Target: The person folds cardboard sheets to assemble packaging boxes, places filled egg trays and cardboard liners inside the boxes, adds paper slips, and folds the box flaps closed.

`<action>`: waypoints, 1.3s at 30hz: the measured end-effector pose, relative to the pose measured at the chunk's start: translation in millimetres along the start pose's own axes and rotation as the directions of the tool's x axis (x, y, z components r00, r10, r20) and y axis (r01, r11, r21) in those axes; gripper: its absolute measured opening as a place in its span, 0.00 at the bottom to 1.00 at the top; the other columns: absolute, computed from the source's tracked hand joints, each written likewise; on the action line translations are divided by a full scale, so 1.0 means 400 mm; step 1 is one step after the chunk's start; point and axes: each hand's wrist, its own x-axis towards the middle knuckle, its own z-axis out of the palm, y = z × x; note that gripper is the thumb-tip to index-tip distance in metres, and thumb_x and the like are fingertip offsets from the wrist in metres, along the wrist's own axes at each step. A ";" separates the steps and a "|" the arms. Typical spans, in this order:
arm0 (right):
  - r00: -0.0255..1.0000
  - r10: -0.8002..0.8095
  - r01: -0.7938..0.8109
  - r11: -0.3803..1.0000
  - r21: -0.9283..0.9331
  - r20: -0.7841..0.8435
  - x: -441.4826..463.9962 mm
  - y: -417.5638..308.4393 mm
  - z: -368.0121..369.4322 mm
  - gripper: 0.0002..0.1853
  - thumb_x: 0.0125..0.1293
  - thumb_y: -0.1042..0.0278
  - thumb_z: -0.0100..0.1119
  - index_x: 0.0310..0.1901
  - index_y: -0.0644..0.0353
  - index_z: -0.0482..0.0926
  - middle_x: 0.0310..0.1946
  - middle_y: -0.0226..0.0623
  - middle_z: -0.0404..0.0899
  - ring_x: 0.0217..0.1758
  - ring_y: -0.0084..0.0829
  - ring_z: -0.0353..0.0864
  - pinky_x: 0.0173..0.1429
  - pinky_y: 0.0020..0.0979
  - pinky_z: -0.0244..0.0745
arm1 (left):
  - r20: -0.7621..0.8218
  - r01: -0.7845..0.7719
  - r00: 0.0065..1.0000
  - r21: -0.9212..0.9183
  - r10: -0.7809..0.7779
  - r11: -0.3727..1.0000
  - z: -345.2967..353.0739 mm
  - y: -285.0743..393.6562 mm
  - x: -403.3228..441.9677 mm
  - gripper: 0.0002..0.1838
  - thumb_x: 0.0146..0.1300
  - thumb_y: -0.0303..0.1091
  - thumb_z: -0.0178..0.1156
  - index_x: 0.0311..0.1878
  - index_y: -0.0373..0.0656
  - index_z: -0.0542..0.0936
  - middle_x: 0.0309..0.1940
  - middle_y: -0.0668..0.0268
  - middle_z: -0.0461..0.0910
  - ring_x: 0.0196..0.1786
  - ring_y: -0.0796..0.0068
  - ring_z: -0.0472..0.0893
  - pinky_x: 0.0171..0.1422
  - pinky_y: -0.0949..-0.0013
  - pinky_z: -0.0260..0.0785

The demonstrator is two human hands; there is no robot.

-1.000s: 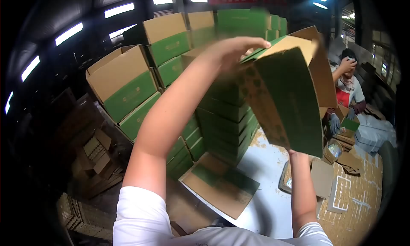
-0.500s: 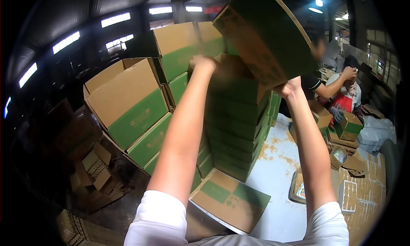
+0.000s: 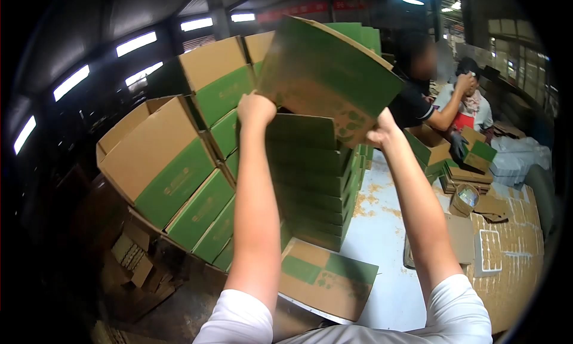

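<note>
A green and brown cardboard box (image 3: 334,75) hangs tilted in front of me, above a tall stack of green boxes (image 3: 301,159). My left hand (image 3: 256,109) is closed at the lower left corner of the raised box; its fingertips are partly hidden. At the lower right edge, my right hand (image 3: 384,129) grips the same box with bent fingers. Stacked close to my left forearm are more open-topped boxes (image 3: 161,150). A flat green and brown cardboard piece (image 3: 328,278) lies low in front of me.
Two people work at the right, one in a dark shirt (image 3: 412,99) and one with a red apron (image 3: 464,118). A white tray (image 3: 490,251) and a small round container (image 3: 464,199) are on the right. Loose cartons (image 3: 134,254) lie at lower left.
The raised box has come down over the stack and tilted differently. My left hand, apart from it before, now meets its left corner. The view has shifted slightly to the right.
</note>
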 end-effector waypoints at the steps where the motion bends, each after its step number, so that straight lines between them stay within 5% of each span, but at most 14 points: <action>1: 0.996 0.014 -0.013 1.000 0.014 -0.088 -0.003 -0.007 0.010 0.29 0.67 0.43 0.58 0.58 0.61 0.78 0.58 0.46 0.79 0.60 0.45 0.77 0.64 0.55 0.73 | 0.037 -0.016 0.999 -0.069 0.019 0.997 -0.046 0.024 -0.030 0.18 0.61 0.36 0.53 0.48 0.37 0.86 0.57 0.49 0.82 0.65 0.46 0.75 0.74 0.56 0.65; 6: 0.991 0.023 -0.023 1.000 0.004 -0.129 0.034 -0.023 0.062 0.28 0.65 0.40 0.57 0.54 0.57 0.79 0.58 0.43 0.79 0.60 0.43 0.76 0.64 0.54 0.69 | 0.033 -0.095 0.995 0.149 0.091 0.984 0.022 -0.055 0.023 0.18 0.61 0.33 0.49 0.38 0.34 0.87 0.42 0.43 0.85 0.49 0.43 0.84 0.56 0.45 0.75; 7: 0.985 0.046 -0.047 0.999 -0.005 -0.164 0.041 -0.026 0.067 0.30 0.64 0.39 0.58 0.55 0.57 0.79 0.58 0.43 0.79 0.60 0.42 0.77 0.64 0.53 0.69 | 0.269 -0.486 0.873 0.398 0.407 0.778 0.017 -0.088 0.049 0.15 0.61 0.29 0.49 0.36 0.36 0.87 0.42 0.45 0.85 0.48 0.44 0.84 0.52 0.45 0.77; 9: 0.981 0.030 -0.023 0.999 0.038 -0.191 0.063 -0.011 0.050 0.31 0.63 0.38 0.57 0.56 0.57 0.78 0.58 0.43 0.80 0.60 0.41 0.77 0.64 0.53 0.69 | 0.465 -0.676 0.734 0.423 0.495 0.604 0.019 -0.111 0.083 0.12 0.61 0.32 0.54 0.36 0.37 0.85 0.42 0.48 0.86 0.47 0.45 0.84 0.50 0.47 0.76; 11: 0.990 0.009 0.003 0.996 0.084 -0.143 0.087 0.001 0.035 0.36 0.63 0.36 0.57 0.63 0.57 0.74 0.61 0.45 0.78 0.62 0.43 0.77 0.66 0.53 0.66 | 0.429 -0.518 0.777 0.022 0.460 0.855 0.016 -0.128 0.085 0.17 0.64 0.41 0.55 0.36 0.36 0.84 0.41 0.48 0.85 0.50 0.44 0.82 0.53 0.50 0.72; 14: 0.963 0.064 -0.045 0.996 0.080 -0.263 0.171 0.008 0.020 0.45 0.64 0.33 0.56 0.74 0.57 0.61 0.70 0.46 0.70 0.69 0.45 0.72 0.70 0.56 0.61 | 0.313 -0.255 0.868 -0.383 0.384 0.888 -0.014 -0.091 0.011 0.25 0.68 0.52 0.52 0.37 0.34 0.82 0.41 0.45 0.83 0.51 0.43 0.80 0.55 0.51 0.69; 17: 0.787 -0.004 -0.029 0.999 -0.044 -0.617 0.215 0.014 0.056 0.52 0.57 0.42 0.70 0.77 0.58 0.57 0.77 0.48 0.59 0.77 0.53 0.60 0.76 0.61 0.53 | 0.399 -0.491 0.791 -0.037 0.463 0.870 -0.072 -0.024 -0.016 0.35 0.72 0.59 0.46 0.30 0.31 0.80 0.34 0.41 0.81 0.43 0.39 0.79 0.51 0.46 0.69; 23: 0.630 -0.061 -0.048 0.992 -0.117 -0.775 0.178 -0.020 0.140 0.44 0.56 0.46 0.74 0.69 0.61 0.69 0.72 0.50 0.68 0.73 0.49 0.67 0.73 0.55 0.60 | -0.021 -0.779 0.627 0.004 0.779 0.627 0.006 -0.087 -0.014 0.37 0.76 0.58 0.37 0.23 0.35 0.76 0.24 0.45 0.77 0.32 0.39 0.78 0.37 0.44 0.69; 29: 0.564 -0.238 -0.106 0.929 -0.355 -0.791 0.227 0.016 0.117 0.35 0.57 0.49 0.73 0.62 0.64 0.78 0.64 0.51 0.77 0.67 0.41 0.76 0.69 0.42 0.70 | -0.518 -0.800 0.531 -0.047 0.670 0.598 0.063 -0.053 -0.041 0.25 0.74 0.50 0.49 0.28 0.39 0.72 0.24 0.54 0.71 0.33 0.49 0.75 0.37 0.54 0.68; 30: 0.565 -0.256 -0.143 0.906 -0.399 -0.785 0.222 0.016 0.119 0.35 0.59 0.47 0.72 0.62 0.64 0.78 0.65 0.51 0.77 0.67 0.41 0.76 0.69 0.42 0.71 | -0.431 -0.730 0.656 -0.150 0.620 0.667 0.068 -0.064 -0.035 0.15 0.70 0.43 0.54 0.37 0.39 0.74 0.34 0.54 0.72 0.41 0.51 0.74 0.45 0.57 0.68; 33: 0.602 -0.315 -0.273 0.782 -0.560 -0.733 0.176 0.001 0.147 0.35 0.63 0.42 0.65 0.62 0.63 0.79 0.69 0.52 0.71 0.70 0.47 0.72 0.69 0.51 0.67 | -0.680 -0.776 0.487 -0.049 0.548 0.629 0.104 -0.022 -0.052 0.15 0.69 0.41 0.53 0.47 0.38 0.73 0.45 0.51 0.71 0.50 0.50 0.72 0.57 0.54 0.66; 35: 0.623 -0.370 -0.411 0.595 -0.691 -0.689 0.112 -0.017 0.189 0.37 0.66 0.35 0.57 0.63 0.61 0.79 0.74 0.53 0.63 0.74 0.55 0.65 0.72 0.61 0.60 | -0.666 -0.723 0.509 0.013 0.546 0.690 0.144 -0.027 -0.068 0.17 0.69 0.42 0.52 0.52 0.39 0.71 0.51 0.52 0.69 0.57 0.50 0.67 0.66 0.52 0.57; 38: 0.765 -0.581 -0.438 -0.153 -0.886 -0.278 0.104 -0.040 0.137 0.44 0.69 0.32 0.47 0.71 0.66 0.68 0.75 0.60 0.59 0.78 0.60 0.57 0.78 0.63 0.47 | -0.719 -0.703 0.459 0.067 0.522 0.708 0.204 -0.026 -0.090 0.19 0.72 0.50 0.48 0.46 0.41 0.70 0.48 0.55 0.68 0.55 0.53 0.67 0.66 0.51 0.55; 39: 0.743 -0.545 -0.426 0.064 -0.902 -0.389 0.128 -0.025 0.118 0.44 0.70 0.33 0.47 0.74 0.64 0.60 0.75 0.59 0.59 0.79 0.61 0.55 0.78 0.62 0.47 | -0.728 -0.680 0.482 0.039 0.486 0.733 0.203 -0.021 -0.096 0.21 0.73 0.52 0.47 0.46 0.41 0.70 0.47 0.56 0.68 0.55 0.52 0.67 0.65 0.51 0.55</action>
